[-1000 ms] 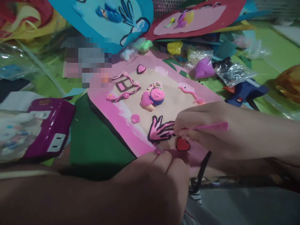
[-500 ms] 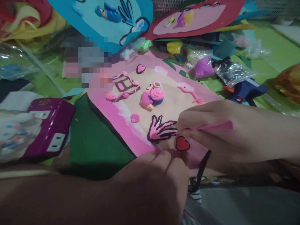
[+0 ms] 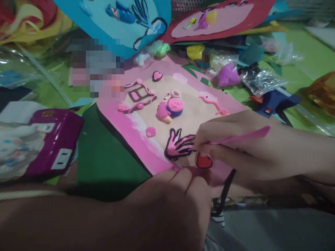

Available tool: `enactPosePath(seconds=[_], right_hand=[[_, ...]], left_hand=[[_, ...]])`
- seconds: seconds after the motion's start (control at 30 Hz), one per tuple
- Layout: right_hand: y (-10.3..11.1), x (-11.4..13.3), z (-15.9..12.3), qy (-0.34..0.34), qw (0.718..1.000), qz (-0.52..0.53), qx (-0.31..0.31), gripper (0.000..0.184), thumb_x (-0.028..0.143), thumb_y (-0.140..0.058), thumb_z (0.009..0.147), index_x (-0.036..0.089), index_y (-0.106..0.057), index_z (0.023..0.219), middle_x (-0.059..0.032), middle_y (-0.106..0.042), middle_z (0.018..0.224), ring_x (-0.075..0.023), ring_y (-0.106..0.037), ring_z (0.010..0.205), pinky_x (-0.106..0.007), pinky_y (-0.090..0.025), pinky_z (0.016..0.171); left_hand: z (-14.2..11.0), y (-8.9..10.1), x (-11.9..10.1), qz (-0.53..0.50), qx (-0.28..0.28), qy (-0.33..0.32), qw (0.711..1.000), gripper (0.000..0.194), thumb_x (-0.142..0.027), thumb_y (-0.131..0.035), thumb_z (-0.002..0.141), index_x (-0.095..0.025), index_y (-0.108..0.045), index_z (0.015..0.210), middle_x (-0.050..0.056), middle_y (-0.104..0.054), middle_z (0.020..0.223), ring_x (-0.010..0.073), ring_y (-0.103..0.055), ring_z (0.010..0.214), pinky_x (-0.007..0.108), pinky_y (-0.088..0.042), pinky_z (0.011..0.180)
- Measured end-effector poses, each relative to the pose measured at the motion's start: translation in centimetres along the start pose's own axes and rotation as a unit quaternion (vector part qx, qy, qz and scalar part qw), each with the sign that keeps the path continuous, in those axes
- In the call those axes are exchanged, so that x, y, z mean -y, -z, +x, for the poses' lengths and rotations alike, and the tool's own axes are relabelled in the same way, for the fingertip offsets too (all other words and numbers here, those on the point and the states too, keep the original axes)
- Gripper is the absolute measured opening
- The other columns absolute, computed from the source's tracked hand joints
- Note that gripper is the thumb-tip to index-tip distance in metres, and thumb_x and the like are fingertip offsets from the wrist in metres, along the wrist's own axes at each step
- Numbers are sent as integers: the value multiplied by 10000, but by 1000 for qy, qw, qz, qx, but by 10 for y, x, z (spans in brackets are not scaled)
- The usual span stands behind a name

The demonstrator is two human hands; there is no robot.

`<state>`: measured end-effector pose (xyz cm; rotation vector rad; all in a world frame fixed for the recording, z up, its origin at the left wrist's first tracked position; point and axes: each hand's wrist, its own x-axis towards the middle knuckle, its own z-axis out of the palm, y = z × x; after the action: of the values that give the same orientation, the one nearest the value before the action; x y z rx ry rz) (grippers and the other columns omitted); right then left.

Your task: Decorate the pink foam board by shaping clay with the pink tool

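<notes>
My right hand (image 3: 235, 146) is closed round a pink clay modelling tool (image 3: 251, 136), whose flat end sticks up to the right. Its working tip is hidden by the fingers, beside a pink, black-edged branching clay piece (image 3: 175, 144) and just above a red clay heart (image 3: 204, 161). With fingers curled, my left hand (image 3: 180, 195) grips the near edge of the pink picture card (image 3: 123, 132). On the card sit a pink-and-blue clay snail-like figure (image 3: 174, 106), a pink heart (image 3: 157, 76), a pink shell (image 3: 151, 131) and a pink flamingo-like piece (image 3: 209, 100).
A purple case (image 3: 54, 139) and dark green paper (image 3: 104, 157) lie at the left. Behind are a blue card (image 3: 112, 35), a red-edged card (image 3: 209, 24), bagged purple clay (image 3: 229, 74) and yellow clay (image 3: 195, 51). A dark blue object (image 3: 277, 101) lies at right.
My right hand has shifted slightly left and down, its fingertips now overlapping the top of the red heart. The tool's free end has tilted upward to the right. My left hand stays in place.
</notes>
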<state>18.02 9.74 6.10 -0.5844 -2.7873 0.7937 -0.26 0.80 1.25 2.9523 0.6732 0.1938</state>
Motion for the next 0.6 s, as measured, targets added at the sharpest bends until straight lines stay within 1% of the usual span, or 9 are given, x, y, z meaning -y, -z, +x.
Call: enactPosePath(seconds=[0.07,0.1,0.2,0.27,0.47,0.53,0.6], right_hand=[[0,0,0,-2,1000,3,4,205,87,-361,911,126,-550,842,-30,-572,719,-113,-492,594,-249,-326,524],[0,0,0,1,1000,4,5,208,90,-358,914,126,-551,843,-32,-572,724,-115,-494,599,-251,-331,530],[0,1,0,9,1000,2,0,200,97,-362,917,126,-540,832,-29,-557,716,-114,-481,594,-252,-340,547],[0,1,0,8,1000,-2,-2,184,93,-370,911,129,-523,817,-13,-527,680,-105,-451,563,-249,-326,534],[0,1,-2,-14,1000,-10,11,189,99,-378,900,160,-454,738,19,-445,615,-82,-354,501,-237,-281,485],[0,1,-2,-14,1000,-8,9,188,105,-373,902,161,-463,746,17,-452,619,-84,-359,503,-242,-279,492],[0,1,-1,-6,1000,0,4,189,91,-365,897,148,-494,772,4,-485,646,-88,-393,528,-241,-293,511]], left_hand=[[0,0,-2,-17,5,-1,1000,263,-39,-323,826,-115,-567,891,118,-602,855,233,-564,684,367,-476,535],[0,1,-3,-22,9,9,1000,270,-38,-313,829,-117,-564,888,118,-601,859,234,-561,687,370,-478,539],[0,2,-5,-11,19,26,999,300,-30,-281,836,-114,-557,916,119,-603,873,232,-544,661,384,-477,531],[0,3,-4,-1,18,-6,1000,309,-24,-264,839,-105,-553,916,124,-603,867,228,-529,629,374,-455,495],[0,4,0,-22,4,3,1000,329,-30,-225,853,-116,-542,864,123,-583,838,234,-524,632,375,-450,493],[0,4,-1,-20,3,-4,1000,347,-19,-208,850,-110,-542,873,122,-574,833,241,-527,638,379,-453,491],[-1,4,-2,-6,9,-3,1000,355,-3,-212,838,-96,-547,907,121,-570,835,246,-534,649,388,-466,504]])
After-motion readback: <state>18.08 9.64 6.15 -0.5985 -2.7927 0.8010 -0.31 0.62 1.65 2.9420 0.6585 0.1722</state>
